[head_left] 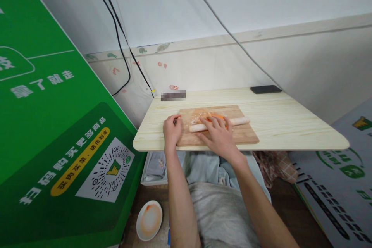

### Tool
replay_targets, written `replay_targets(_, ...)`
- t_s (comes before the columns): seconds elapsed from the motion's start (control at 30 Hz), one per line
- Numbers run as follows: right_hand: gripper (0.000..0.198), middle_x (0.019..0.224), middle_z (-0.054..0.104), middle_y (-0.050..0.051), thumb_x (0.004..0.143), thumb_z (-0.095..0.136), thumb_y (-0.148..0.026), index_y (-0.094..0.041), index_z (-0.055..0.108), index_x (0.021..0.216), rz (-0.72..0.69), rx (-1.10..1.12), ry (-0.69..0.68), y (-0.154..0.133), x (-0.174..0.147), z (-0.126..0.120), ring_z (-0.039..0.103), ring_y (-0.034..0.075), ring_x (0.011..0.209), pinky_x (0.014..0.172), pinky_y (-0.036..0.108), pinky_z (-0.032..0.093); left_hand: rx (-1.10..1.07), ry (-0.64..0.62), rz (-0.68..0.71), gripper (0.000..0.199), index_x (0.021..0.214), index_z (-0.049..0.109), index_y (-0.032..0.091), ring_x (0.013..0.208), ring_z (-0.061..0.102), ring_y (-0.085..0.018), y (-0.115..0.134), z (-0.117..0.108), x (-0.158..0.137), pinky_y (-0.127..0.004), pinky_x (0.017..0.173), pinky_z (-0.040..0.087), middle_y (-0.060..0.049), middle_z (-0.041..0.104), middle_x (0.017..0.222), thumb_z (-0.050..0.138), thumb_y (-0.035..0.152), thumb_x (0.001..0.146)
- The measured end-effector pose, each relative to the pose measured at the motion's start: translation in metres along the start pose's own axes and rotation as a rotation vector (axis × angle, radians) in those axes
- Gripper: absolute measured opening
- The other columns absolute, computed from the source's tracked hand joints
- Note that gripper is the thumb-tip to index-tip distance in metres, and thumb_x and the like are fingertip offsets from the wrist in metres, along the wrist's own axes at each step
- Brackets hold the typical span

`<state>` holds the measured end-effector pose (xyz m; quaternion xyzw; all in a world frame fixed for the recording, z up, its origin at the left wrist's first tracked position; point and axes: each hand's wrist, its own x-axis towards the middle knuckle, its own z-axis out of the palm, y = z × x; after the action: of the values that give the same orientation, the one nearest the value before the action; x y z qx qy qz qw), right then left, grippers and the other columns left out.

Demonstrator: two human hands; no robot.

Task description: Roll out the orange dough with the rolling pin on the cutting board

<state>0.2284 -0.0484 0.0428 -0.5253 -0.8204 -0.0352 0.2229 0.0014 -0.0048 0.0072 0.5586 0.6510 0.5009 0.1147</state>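
Note:
A wooden cutting board (192, 138) dusted with flour lies near the front edge of the table. Across it rests a pale rolling pin (240, 121), slanting slightly up to the right. My right hand (219, 133) lies over the middle of the pin with its fingers bent across it. A flat orange piece, apparently dough (217, 116), shows just behind the pin, partly hidden by the fingers. At the board's left edge my left hand (172, 130) is curled closed. Whatever its fingertips hold is too small to tell.
A black phone (266, 89) lies at the back right of the pale table (299, 128). Cables hang down the wall behind. A green panel (72, 143) stands on the left. Below left, a stained white plate (149, 221) sits near an open white box (154, 180).

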Motion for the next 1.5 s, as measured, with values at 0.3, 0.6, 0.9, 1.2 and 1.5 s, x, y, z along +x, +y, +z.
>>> replay_targets(0.3,0.057,0.154,0.071,0.018,0.112,0.055,-0.057,-0.025,0.066,0.159,0.016,-0.01,0.01,-0.002,0.004,0.001,0.057,0.037,0.146,0.132,0.059,0.022,-0.001,0.003,0.002,0.026,0.108,0.083,0.024,0.11,0.077,-0.027,0.002,-0.001,0.0,-0.043,0.107,0.06,-0.009,0.085,0.116,0.058,0.025,0.1)
replay_targets(0.6,0.06,0.168,0.061,0.02,0.112,0.057,-0.056,-0.023,0.065,0.161,0.011,-0.014,-0.018,0.0,0.01,0.0,0.051,0.037,0.156,0.133,0.061,0.023,-0.006,0.013,0.011,0.026,0.109,0.083,0.022,0.108,0.077,-0.028,0.002,0.0,-0.001,-0.045,0.106,0.06,-0.011,0.085,0.116,0.058,0.025,0.101)
replay_targets(0.9,0.057,0.173,0.057,0.02,0.112,0.056,-0.055,-0.025,0.066,0.16,-0.011,-0.037,0.04,0.001,0.005,0.004,0.05,0.037,0.158,0.132,0.061,0.026,0.012,0.014,0.005,0.026,0.108,0.083,0.024,0.11,0.077,-0.027,0.004,0.0,-0.001,-0.043,0.107,0.061,-0.01,0.085,0.116,0.058,0.024,0.1)
replay_targets(1.2,0.062,0.171,0.058,0.021,0.111,0.061,-0.06,-0.023,0.065,0.16,-0.022,-0.036,-0.028,0.004,0.016,-0.001,0.051,0.037,0.159,0.132,0.061,0.026,-0.007,0.014,-0.003,0.025,0.108,0.083,0.023,0.11,0.077,-0.028,0.004,0.001,-0.002,-0.044,0.107,0.06,-0.011,0.085,0.117,0.059,0.024,0.101)
replay_targets(1.5,0.058,0.166,0.064,0.018,0.112,0.061,-0.056,-0.022,0.066,0.159,-0.027,-0.039,-0.02,0.001,0.014,0.0,0.051,0.036,0.157,0.132,0.057,0.027,-0.012,0.015,-0.001,0.025,0.108,0.083,0.022,0.109,0.077,-0.028,0.004,0.001,-0.002,-0.045,0.107,0.059,-0.011,0.085,0.116,0.059,0.024,0.101)
